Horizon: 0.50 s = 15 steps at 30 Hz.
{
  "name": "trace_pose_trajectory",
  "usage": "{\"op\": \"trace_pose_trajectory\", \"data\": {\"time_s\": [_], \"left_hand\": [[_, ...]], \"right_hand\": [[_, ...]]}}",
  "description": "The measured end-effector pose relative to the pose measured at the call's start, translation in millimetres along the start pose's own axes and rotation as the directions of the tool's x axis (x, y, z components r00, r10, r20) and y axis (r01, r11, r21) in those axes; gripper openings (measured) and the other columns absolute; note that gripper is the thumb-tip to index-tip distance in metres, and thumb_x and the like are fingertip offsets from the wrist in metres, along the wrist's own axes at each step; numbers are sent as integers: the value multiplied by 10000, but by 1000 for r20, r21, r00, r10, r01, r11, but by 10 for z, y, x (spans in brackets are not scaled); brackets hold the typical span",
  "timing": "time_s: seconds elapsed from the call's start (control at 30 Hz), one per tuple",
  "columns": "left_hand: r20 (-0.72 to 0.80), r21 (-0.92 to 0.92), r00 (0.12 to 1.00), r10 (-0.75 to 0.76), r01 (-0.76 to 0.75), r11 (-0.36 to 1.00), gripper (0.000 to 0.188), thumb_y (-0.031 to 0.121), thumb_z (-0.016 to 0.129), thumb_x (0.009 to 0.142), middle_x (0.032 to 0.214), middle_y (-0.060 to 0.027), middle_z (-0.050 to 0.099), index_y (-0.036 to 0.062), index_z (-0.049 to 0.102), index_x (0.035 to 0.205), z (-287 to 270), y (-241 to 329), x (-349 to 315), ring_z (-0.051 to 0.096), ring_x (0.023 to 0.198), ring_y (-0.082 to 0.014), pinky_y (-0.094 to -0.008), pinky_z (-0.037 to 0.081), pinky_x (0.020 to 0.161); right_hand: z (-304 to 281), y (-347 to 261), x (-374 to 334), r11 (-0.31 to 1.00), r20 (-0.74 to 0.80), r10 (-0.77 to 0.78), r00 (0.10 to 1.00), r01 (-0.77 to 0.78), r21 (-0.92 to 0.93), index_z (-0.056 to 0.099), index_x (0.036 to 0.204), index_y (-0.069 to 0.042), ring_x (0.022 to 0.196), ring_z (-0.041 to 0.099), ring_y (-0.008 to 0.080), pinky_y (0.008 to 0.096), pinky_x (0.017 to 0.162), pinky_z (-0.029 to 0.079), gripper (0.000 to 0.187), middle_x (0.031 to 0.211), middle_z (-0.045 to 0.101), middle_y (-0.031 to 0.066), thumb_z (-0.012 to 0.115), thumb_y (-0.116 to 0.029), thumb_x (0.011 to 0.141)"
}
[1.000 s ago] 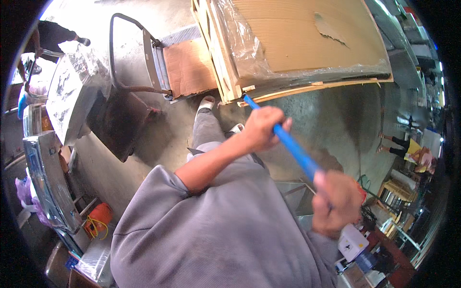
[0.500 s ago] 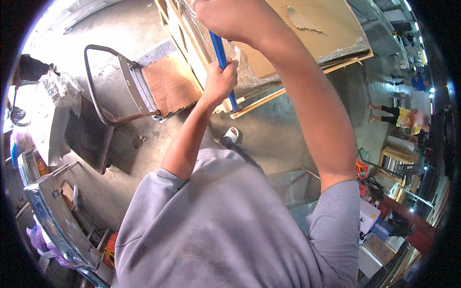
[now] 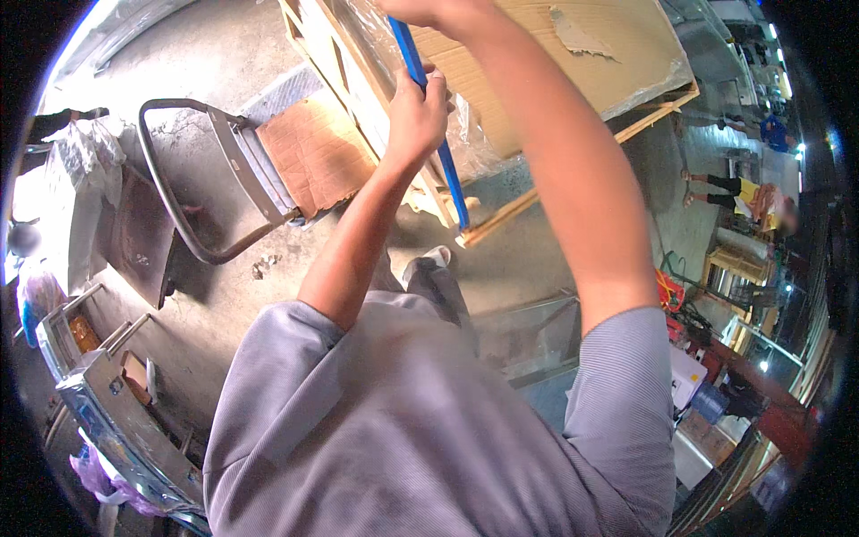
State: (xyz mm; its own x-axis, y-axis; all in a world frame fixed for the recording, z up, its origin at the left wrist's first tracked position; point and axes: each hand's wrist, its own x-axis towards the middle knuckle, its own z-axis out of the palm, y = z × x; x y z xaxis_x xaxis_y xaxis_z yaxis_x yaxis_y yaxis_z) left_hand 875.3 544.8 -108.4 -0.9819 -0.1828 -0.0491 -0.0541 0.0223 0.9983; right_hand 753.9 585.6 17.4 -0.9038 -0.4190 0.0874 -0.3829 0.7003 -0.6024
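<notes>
My left hand (image 3: 419, 116) is closed around the middle of a long, straight blue bar (image 3: 452, 179). At the upper edge, my right hand (image 3: 434, 11) covers the bar's top part and seems closed on it, though its fingers are mostly cut off. The bar's lower end reaches the end of a pale wooden slat (image 3: 501, 217) at the near corner of a crate. That crate has an open wooden frame (image 3: 335, 58) on its left side. A brown cardboard sheet (image 3: 501, 67) under clear plastic film covers its top, with a torn patch.
Left of the crate stands a metal-framed chair (image 3: 157, 183) with a cardboard piece (image 3: 313, 157) on its seat. Wrapped metal parts (image 3: 125, 438) lie lower left. A clear panel (image 3: 528, 336) is by my right side. A person in yellow (image 3: 756, 201) is far right.
Both hands have shifted: the left rose slightly, the right moved further past the upper edge. More of the bar's lower part shows below my left hand. The view has shifted a little.
</notes>
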Motion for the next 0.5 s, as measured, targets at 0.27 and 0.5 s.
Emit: {"op": "trace_pose_trajectory", "data": {"time_s": [0.27,0.5], "left_hand": [[21,-28,998,61,-60,998,303,237,600,950,764,-145,640,-14,517,1098,16,145,-612,651,690,-251,-387,506,647],[246,-35,887,392,-396,918,204,147,645,880,684,-224,578,-19,545,943,726,338,-1844,601,621,-378,-418,478,598]], "right_hand": [[-281,-318,-778,1000,-45,17,999,-17,-8,698,855,59,787,688,438,458,719,539,212,823,647,322,577,-98,781],[-1008,-526,-3469,969,-329,183,927,-112,222,678,1143,-5,895,686,214,332,786,535,260,1053,703,155,625,-149,933]]}}
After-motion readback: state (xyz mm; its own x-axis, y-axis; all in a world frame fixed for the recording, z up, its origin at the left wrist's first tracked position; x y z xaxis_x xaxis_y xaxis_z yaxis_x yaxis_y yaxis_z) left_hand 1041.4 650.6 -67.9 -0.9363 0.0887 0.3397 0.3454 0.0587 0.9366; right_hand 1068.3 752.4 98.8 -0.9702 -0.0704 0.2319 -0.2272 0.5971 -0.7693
